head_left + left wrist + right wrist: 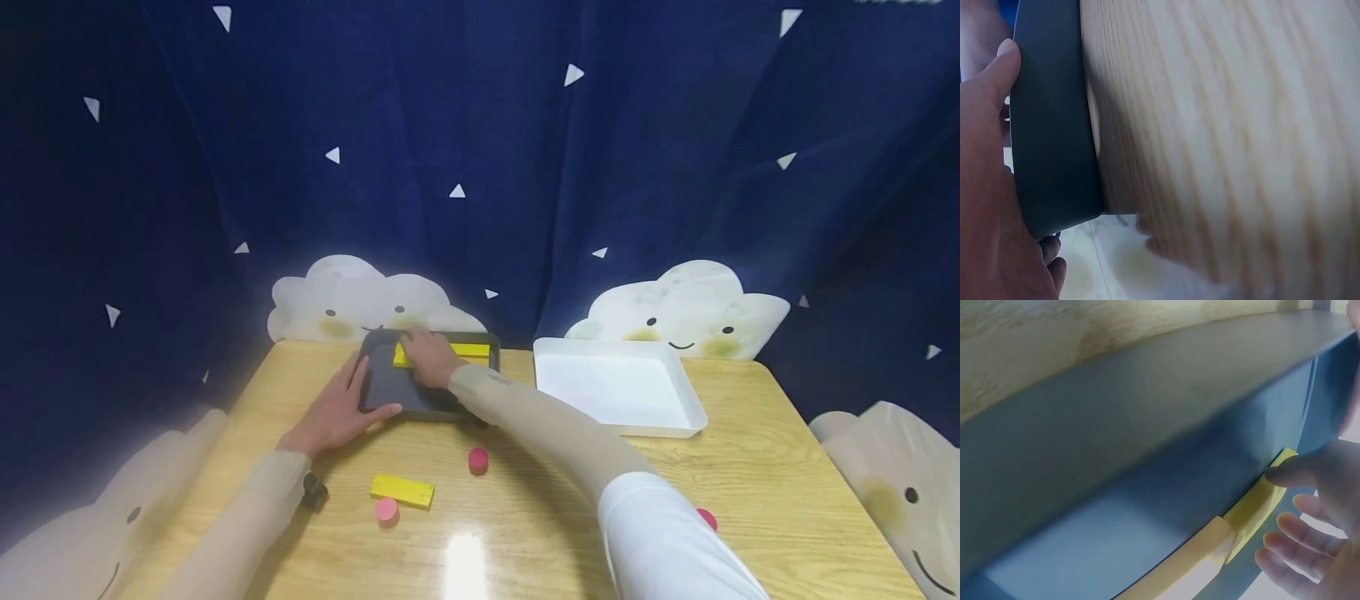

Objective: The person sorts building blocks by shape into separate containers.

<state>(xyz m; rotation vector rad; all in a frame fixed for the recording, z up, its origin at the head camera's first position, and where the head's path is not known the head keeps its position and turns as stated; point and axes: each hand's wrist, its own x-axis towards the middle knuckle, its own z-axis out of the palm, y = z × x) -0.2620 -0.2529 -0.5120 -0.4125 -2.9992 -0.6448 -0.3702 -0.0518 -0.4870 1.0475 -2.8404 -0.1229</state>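
Note:
In the head view, a dark grey tray (390, 392) sits at the back of the table. My left hand (337, 408) lies round its near left corner, thumb along the front rim and the other fingers straight along the left side. My right hand (429, 357) reaches into the tray over a yellow block (400, 358). The right wrist view shows the thumb touching this yellow block (1257, 503), with the other fingers extended and spread on its far side. A second yellow block (1188, 559) continues end to end with it along the far wall.
A white tray (600, 412) stands to the right. On the near table lie a yellow block (402, 492), a pink disc (386, 512) beside it, and a red disc (477, 460). Another red disc (707, 519) shows partly behind the right sleeve. A dark curtain (480, 167) closes the back.

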